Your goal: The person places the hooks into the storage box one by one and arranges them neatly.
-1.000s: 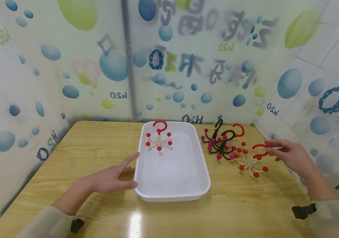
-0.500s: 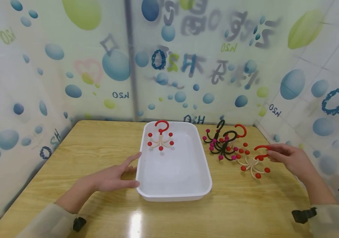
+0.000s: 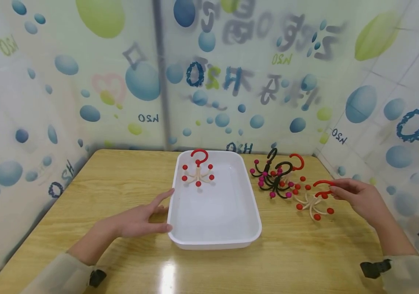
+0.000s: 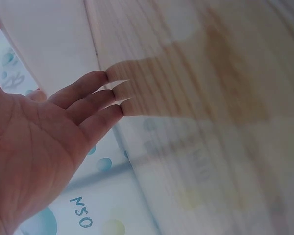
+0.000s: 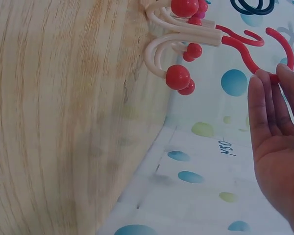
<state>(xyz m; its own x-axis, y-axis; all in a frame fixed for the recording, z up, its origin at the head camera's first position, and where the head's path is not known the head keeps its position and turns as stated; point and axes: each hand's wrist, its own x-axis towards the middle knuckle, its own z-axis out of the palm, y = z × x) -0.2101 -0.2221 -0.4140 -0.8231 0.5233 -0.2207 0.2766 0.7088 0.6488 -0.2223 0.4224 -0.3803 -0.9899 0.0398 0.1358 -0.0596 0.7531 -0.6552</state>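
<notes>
My right hand (image 3: 358, 200) pinches the red hook of a cream-coloured multi-arm hook hanger (image 3: 312, 201) between thumb and fingertips, at the right of the table. Its curved arms end in red balls and spread close over the wood; the right wrist view shows the hanger (image 5: 206, 38) lying sideways in the picture, fingertips on the bend of its hook. My left hand (image 3: 139, 222) touches the left rim of a white tray (image 3: 214, 241) with thumb and forefinger. In the left wrist view the other fingers (image 4: 90, 103) reach straight to the tabletop. Inside the tray, towards the back, lies a matching cream-and-red hanger (image 3: 198, 173).
Two black hangers (image 3: 276, 181) with magenta balls overlap another hanger with a red hook (image 3: 299, 161), right of the tray. The wooden table (image 3: 128, 175) meets patterned curtain-like walls (image 3: 121, 122) at its back and sides.
The head view has shifted a little. The hanger at my right hand has turned very slightly; both hands keep their hold and place.
</notes>
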